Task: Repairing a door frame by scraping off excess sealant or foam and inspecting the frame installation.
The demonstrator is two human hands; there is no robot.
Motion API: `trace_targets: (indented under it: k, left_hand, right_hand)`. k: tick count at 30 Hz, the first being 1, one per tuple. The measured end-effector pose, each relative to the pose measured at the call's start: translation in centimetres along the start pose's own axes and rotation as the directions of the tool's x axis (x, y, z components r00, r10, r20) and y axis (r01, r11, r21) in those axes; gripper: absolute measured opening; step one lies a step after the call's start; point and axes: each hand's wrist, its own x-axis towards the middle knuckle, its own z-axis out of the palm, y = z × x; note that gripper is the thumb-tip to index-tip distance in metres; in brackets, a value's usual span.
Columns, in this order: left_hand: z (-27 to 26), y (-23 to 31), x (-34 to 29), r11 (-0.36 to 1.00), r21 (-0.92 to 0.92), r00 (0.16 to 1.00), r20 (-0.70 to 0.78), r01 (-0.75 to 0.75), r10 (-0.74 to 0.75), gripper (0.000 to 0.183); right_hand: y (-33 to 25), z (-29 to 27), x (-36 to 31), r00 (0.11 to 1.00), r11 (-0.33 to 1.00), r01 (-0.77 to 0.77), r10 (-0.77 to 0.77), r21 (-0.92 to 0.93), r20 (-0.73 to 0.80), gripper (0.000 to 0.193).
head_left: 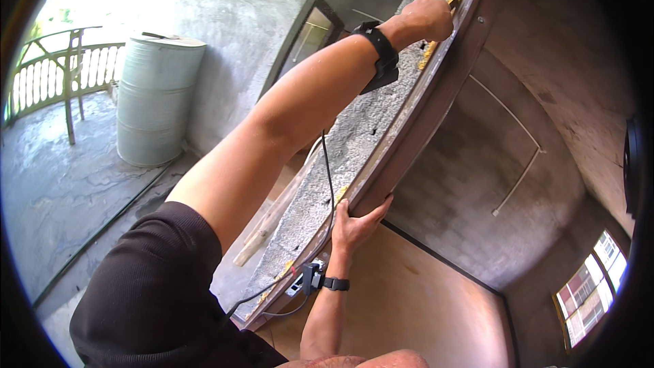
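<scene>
Hands well apart: the left hand (428, 19) clenches up by the frame (421, 126), contents hidden, foam (427, 56) just below; lower, the right hand (350, 232) spreads against that frame, cable (328, 163) near its thumb.

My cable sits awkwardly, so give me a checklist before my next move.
1. Right hand on the frame: ok, thumb and fingers spread.
2. Left hand high along the frame: ok, fingers curled.
3. What the left hand holds: cannot tell.
4. Cable well away from the right hand: not ok, it runs close beside it.
5. Left wristband around the wrist: ok.
6. Concrete free of yellow patches: not ok, several show.
</scene>
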Motion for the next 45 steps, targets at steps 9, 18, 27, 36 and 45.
trace_targets:
  k: [9, 18, 27, 36, 45]
  left_hand:
    - [1.4, -0.3, -7.3, 1.0, 0.011, 0.999, -0.045, 0.025, -0.025, 0.029]
    - [-0.4, -2.4, -18.1, 0.992, 0.122, 0.979, 0.204, -0.036, 0.011, 0.038]
    - [-3.6, -3.3, -2.9, 0.983, 0.158, 0.974, -0.192, -0.092, 0.122, 0.029]
    - [-2.5, -5.4, 5.3, 0.991, 0.118, 0.956, -0.275, -0.07, 0.101, 0.027]
    - [-2.8, -8.9, 6.6, 0.992, 0.026, 0.962, -0.245, -0.12, 0.123, 0.032]
  right_hand:
    - [-0.5, -0.1, 0.1, 1.0, 0.999, 0.007, -0.006, -0.044, 0.018, 0.093]
    - [-0.6, -0.1, 0.3, 1.0, 1.0, -0.002, 0.002, -0.008, 0.01, 0.094]
    - [-0.7, -0.6, 0.1, 1.0, 0.999, 0.012, -0.012, -0.031, 0.012, 0.096]
    - [-0.3, -0.2, 0.2, 0.999, 0.998, 0.017, -0.015, -0.067, 0.032, 0.096]
    - [0.4, 1.0, -0.3, 1.0, 1.0, -0.005, 0.005, -0.002, 0.015, 0.094]
